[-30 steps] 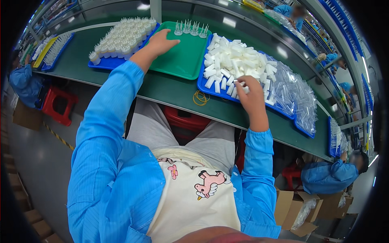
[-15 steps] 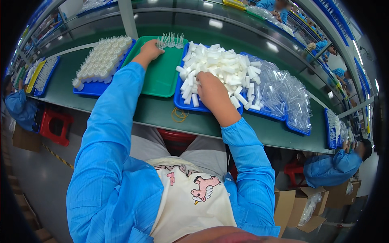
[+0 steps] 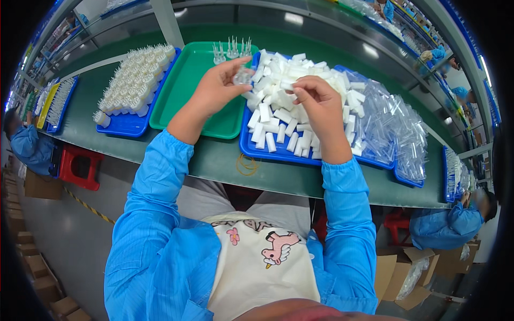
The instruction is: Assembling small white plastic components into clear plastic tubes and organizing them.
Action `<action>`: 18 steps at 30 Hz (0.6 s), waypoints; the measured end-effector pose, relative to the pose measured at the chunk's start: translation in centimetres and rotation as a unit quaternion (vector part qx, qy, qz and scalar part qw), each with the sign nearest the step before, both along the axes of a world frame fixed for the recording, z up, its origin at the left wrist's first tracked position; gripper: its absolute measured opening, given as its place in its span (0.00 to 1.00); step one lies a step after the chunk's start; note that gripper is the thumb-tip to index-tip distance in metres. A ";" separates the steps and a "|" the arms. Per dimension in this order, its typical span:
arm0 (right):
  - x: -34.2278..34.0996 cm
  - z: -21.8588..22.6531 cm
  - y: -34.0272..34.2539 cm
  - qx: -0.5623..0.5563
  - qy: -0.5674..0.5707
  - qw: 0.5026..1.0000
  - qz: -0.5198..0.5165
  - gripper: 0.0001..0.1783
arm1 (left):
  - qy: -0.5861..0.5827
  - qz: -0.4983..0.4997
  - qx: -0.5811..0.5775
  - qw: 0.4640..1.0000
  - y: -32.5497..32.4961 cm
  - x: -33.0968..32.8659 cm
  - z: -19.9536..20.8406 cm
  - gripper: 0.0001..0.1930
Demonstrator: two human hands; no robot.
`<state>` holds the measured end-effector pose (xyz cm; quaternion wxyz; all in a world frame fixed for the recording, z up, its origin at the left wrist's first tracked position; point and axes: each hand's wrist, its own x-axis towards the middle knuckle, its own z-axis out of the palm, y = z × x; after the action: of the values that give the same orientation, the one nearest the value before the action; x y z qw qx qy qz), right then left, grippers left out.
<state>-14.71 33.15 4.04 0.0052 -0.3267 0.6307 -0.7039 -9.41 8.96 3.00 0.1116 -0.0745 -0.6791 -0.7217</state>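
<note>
My left hand [image 3: 214,90] is closed in a pinch around a small clear plastic part [image 3: 243,76], above the right side of a green tray [image 3: 184,88]. Just to its right, my right hand [image 3: 321,101] pinches a short white block [image 3: 287,85], foam-like in look, over a heap of similar white blocks [image 3: 300,69]. The two held pieces are apart. A few clear pronged parts [image 3: 232,51] stand upright at the far end of the green tray. The heap fills a blue tray [image 3: 276,154].
Left of the green tray, a blue tray [image 3: 131,127] bears rows of white pieces with clear prongs [image 3: 136,80]. Clear plastic tubes [image 3: 383,128] are piled at right. A yellow rubber band [image 3: 247,165] lies near the table edge. Co-workers [image 3: 447,222] sit at both sides.
My left hand has come from the far end of the green tray toward the right, now with a clear part. My right hand has lifted off the heap with a white block.
</note>
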 end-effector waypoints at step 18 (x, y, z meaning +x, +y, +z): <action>1.5 0.1 0.8 0.021 -0.021 0.999 -0.036 0.17 | 0.074 -0.026 0.008 0.997 0.2 1.3 -1.3 0.21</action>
<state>-13.22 33.93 4.12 -0.0004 -0.2889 0.6564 -0.6969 -8.08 9.15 1.67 0.1429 -0.1445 -0.6607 -0.7226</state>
